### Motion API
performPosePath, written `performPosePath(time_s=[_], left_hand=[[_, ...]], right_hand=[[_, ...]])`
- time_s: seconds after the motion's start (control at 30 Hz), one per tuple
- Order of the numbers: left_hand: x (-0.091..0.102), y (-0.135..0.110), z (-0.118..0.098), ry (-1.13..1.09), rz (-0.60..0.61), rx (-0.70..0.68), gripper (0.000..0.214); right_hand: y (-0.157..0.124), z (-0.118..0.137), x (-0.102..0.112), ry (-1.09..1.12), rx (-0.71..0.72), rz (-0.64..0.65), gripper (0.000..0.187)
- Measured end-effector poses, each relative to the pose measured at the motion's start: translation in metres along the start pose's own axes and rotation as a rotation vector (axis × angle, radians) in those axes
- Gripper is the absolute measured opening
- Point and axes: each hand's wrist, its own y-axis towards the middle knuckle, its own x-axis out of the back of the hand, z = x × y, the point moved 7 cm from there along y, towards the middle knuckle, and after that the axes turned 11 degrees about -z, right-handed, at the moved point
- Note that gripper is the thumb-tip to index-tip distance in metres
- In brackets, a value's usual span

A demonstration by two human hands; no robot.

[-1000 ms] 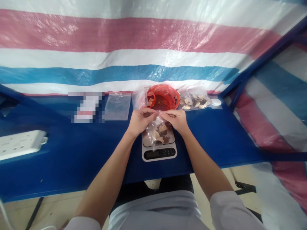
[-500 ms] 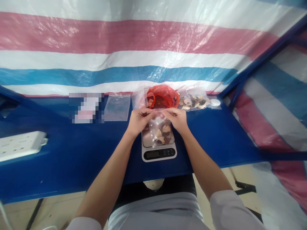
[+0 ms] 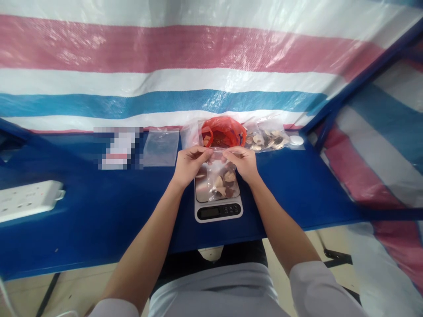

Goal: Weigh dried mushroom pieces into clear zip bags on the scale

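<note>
My left hand (image 3: 189,164) and my right hand (image 3: 243,162) both pinch the top edge of a small clear plastic bag (image 3: 222,181) holding brown and pale dried pieces. The bag hangs just above the metal plate of a white digital kitchen scale (image 3: 218,207) on the blue table (image 3: 99,211). Behind my hands sits an open red plastic bag (image 3: 223,132) with more dried pieces in it.
A clear bag of dried slices (image 3: 268,138) and a small white lid (image 3: 296,140) lie at the back right. An empty clear zip bag (image 3: 161,147) lies left of the red bag. A white power strip (image 3: 28,199) rests at the far left. A striped tarp hangs behind.
The small bag has been lifted a little higher off the scale plate and hangs straighter. My hands have shifted slightly back, still pinching its top edge.
</note>
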Motion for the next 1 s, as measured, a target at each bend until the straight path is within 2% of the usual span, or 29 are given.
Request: performPosePath(time_s=[0.13,0.3,0.5,0.67,0.77,0.9,1.0], left_hand=[[-0.001,-0.001,0.002,0.000,-0.007,0.007,0.027],[0.000,0.000,0.003,-0.042,-0.037,0.025,0.025],[0.000,-0.001,0.000,-0.030,-0.049,0.064,0.030],[-0.004,-0.005,-0.008,0.069,-0.016,-0.002,0.028],[-0.001,-0.006,-0.009,0.070,-0.072,-0.006,0.027],[0.004,-0.004,-0.007,-0.009,-0.212,0.054,0.026],[-0.002,-0.001,-0.011,-0.120,-0.275,0.115,0.028]], right_hand=[[0.002,-0.002,0.004,-0.008,-0.002,-0.033,0.031],[0.005,-0.003,0.008,0.000,-0.045,0.052,0.031],[0.011,-0.010,0.019,0.026,-0.067,0.001,0.032],[0.009,-0.006,0.013,-0.022,-0.055,0.006,0.038],[0.005,-0.002,0.011,-0.044,-0.066,0.014,0.038],[-0.001,0.001,0.011,-0.030,-0.098,0.097,0.036],[-0.004,0.004,0.014,-0.024,-0.107,0.130,0.038]])
